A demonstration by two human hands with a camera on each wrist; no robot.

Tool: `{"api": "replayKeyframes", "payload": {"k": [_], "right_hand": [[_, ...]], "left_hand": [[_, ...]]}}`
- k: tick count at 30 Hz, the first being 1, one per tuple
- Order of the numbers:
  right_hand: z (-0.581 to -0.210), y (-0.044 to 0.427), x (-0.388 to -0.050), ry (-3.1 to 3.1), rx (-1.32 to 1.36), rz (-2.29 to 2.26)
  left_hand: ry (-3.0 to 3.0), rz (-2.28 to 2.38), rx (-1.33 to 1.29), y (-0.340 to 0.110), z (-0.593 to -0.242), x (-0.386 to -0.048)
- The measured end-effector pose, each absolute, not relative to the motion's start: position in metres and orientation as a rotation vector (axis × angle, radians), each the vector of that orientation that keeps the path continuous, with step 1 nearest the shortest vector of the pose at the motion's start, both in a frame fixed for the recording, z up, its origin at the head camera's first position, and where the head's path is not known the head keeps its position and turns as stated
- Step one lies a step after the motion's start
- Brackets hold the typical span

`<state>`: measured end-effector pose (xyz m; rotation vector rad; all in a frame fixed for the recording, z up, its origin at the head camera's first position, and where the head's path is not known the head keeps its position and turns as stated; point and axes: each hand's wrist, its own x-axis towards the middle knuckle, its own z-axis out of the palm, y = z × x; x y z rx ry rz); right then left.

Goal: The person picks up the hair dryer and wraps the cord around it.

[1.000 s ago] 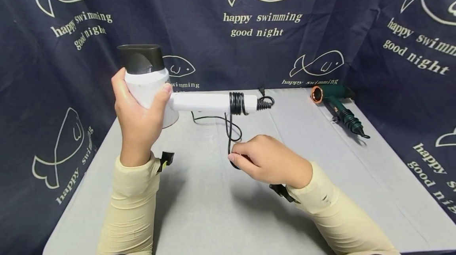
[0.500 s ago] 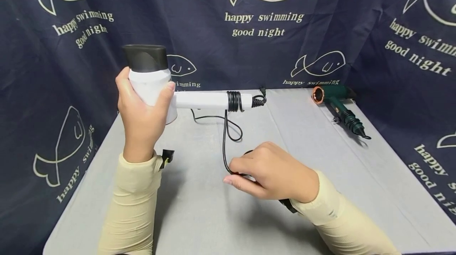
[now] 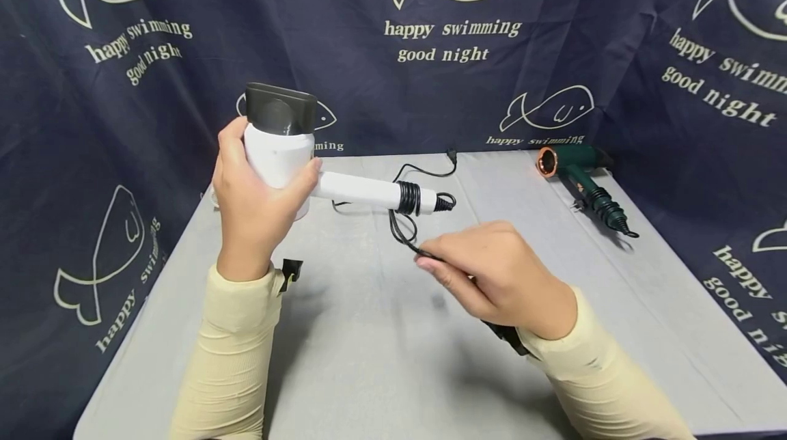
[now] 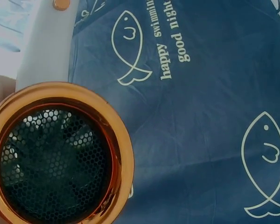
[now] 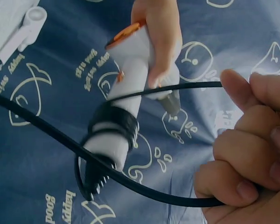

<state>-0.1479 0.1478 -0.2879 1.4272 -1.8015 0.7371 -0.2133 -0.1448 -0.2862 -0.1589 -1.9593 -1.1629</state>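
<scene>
My left hand (image 3: 255, 204) grips the body of a white hair dryer (image 3: 279, 156) with a black nozzle (image 3: 281, 109), held above the table. Its handle points right, with black cord (image 3: 408, 198) wound around the end. My right hand (image 3: 501, 276) pinches the loose cord (image 3: 402, 238) to the lower right of the handle. In the right wrist view, the cord (image 5: 177, 87) runs to the thumb and forefinger of my right hand (image 5: 252, 149), and another stretch passes into the curled fingers. The left wrist view shows the dryer's copper-rimmed mesh intake (image 4: 60, 154).
A green hair dryer (image 3: 584, 184) with its cord wound on the handle lies at the table's back right. A black plug (image 3: 451, 154) lies near the back edge of the grey table (image 3: 344, 358). Part of a white object (image 3: 214, 198) shows behind my left hand.
The white dryer has moved right, its handle now tilting down to the right. My right hand has moved lower, then up and right, with the cord. The plug's cord at the back shows more.
</scene>
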Motion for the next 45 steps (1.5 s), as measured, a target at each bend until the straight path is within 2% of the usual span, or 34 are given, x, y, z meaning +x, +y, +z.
{"api": "replayKeyframes", "payload": {"k": [25, 36, 45], "right_hand": [[-0.294, 0.166, -0.177, -1.736, 0.972, 0.932], [-0.297, 0.172, -0.187, -1.795, 0.894, 0.953], [-0.306, 0.174, -0.196, -1.904, 0.929, 1.017]], "left_hand": [[-2.02, -1.148, -0.414, -0.141, -0.284, -0.207], [-1.907, -1.274, -0.539, -0.132, -0.266, -0.184], [-1.809, -1.354, -0.606, -0.142, -0.276, -0.196]]}}
